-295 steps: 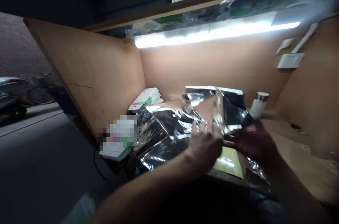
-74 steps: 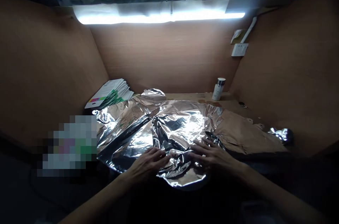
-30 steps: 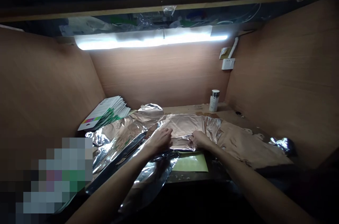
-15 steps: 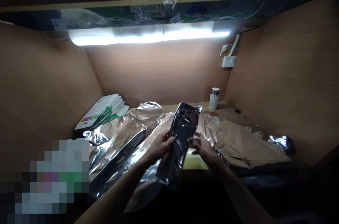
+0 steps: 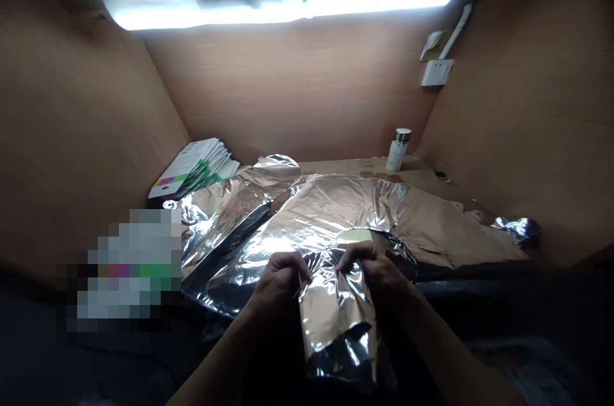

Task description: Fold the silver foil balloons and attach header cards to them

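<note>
Both my hands grip the top edge of a silver foil pouch (image 5: 338,323), which hangs down towards me, creased and open-looking at its upper end. My left hand (image 5: 283,278) pinches its left side and my right hand (image 5: 367,265) its right side. Beyond them a large crumpled foil sheet (image 5: 307,214) spreads across the desk. A pale yellow-green card (image 5: 352,236) shows through a gap in that sheet, mostly hidden.
A stack of printed cards (image 5: 194,166) leans at the back left, and a pixelated pack (image 5: 129,265) lies nearer. A small bottle (image 5: 397,150) stands at the back. Brown paper (image 5: 446,233) and a foil scrap (image 5: 518,230) lie right. Wooden panels enclose the desk.
The pouch has dropped lower and nearer to me, now showing a bright silver face instead of a dark one. My hands have moved down and closer together at its top. The view has tilted down.
</note>
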Tool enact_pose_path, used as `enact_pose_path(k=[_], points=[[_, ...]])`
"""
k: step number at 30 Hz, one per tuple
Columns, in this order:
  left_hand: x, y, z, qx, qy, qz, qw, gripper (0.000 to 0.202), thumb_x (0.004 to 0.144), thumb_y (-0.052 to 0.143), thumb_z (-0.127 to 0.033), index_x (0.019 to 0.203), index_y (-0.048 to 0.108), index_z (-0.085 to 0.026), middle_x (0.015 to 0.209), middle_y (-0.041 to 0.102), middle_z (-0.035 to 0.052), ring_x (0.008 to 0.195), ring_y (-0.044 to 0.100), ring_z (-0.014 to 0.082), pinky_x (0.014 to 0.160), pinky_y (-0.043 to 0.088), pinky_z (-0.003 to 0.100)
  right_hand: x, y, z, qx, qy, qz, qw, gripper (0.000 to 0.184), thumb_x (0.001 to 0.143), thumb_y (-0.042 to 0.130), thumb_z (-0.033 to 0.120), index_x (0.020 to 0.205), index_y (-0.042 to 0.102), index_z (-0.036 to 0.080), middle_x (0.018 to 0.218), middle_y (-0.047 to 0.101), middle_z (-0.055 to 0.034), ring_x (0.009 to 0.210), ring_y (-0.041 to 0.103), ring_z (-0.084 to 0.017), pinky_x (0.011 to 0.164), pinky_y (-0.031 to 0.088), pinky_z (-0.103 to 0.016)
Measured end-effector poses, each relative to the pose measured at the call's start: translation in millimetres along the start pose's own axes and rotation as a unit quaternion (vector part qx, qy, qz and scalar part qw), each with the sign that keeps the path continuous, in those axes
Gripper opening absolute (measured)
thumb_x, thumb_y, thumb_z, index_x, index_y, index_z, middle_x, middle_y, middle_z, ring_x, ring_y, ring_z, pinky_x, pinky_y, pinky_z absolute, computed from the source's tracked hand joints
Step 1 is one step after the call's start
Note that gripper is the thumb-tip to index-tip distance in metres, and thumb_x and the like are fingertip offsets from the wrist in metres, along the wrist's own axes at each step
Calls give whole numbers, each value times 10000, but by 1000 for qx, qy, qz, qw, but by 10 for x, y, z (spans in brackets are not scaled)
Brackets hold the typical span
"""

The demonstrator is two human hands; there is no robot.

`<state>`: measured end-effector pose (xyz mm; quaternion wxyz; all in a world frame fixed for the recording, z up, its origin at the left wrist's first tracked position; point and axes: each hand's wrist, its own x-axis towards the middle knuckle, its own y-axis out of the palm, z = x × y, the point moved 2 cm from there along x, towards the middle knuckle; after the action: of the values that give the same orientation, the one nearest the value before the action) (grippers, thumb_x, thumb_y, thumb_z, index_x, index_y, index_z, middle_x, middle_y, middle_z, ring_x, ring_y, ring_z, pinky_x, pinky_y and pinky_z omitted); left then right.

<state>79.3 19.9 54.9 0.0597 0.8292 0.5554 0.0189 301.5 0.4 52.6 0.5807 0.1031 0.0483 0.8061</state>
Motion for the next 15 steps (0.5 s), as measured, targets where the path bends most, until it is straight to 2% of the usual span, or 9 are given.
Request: enact_pose_path(k=[3,5,7,9,10,12,13,15], points=[[-100,-34,-12,-36,24,61,997,144,770,609,-275,754,692,-158,708,639,31,641,574,143,579,449,247,-11,29,41,-84,-31,19,996,123,784,677,194,756,797,197,790,671,-24,733,597,-150,670,459,-267],[-210,-3,-12,10,53,78,995,248,775,717,-294,986,677,-172,959,686,61,853,642,195,728,525,292,-12,47,36,-97,-21,5,995,172,839,668,270,941,797,219,898,675,-32,776,616,-165,685,488,-279],[-340,42,34,86,75,43,993,468,763,779,-235,1188,584,-214,1133,656,72,930,648,203,775,550,310,-27,90,-31,-50,25,-24,998,375,947,579,458,1253,686,270,1017,685,-52,808,651,-192,697,529,-314],[-474,82,106,174,128,-28,976,519,786,732,-166,1257,526,-241,1217,619,88,995,642,222,817,567,348,-80,171,-149,-5,64,-47,997,566,988,427,645,1425,525,298,1094,693,-80,846,681,-230,719,566,-364],[-538,98,144,219,167,-59,959,517,787,697,-129,1259,522,-246,1229,612,93,1044,632,240,860,565,377,-123,216,-218,-9,72,-56,996,613,981,390,696,1427,513,293,1106,699,-92,875,689,-249,747,579,-388],[-651,113,206,287,240,-83,924,551,754,672,-71,1253,524,-250,1227,617,95,1144,601,272,969,532,427,-231,276,-362,-79,78,-90,990,588,966,412,710,1317,601,278,1083,722,-103,912,699,-281,791,595,-415],[-697,104,222,298,261,-76,915,574,743,682,-67,1260,517,-254,1216,625,92,1146,605,273,983,527,425,-286,281,-427,-141,70,-118,980,538,960,439,695,1233,653,284,1027,736,-98,883,707,-289,765,605,-417],[-773,50,207,287,260,-50,921,636,749,755,-130,1307,475,-257,1174,651,83,1033,656,242,904,562,370,-366,267,-537,-266,31,-153,951,455,934,478,683,1090,719,330,849,741,-81,737,712,-303,605,601,-414]])
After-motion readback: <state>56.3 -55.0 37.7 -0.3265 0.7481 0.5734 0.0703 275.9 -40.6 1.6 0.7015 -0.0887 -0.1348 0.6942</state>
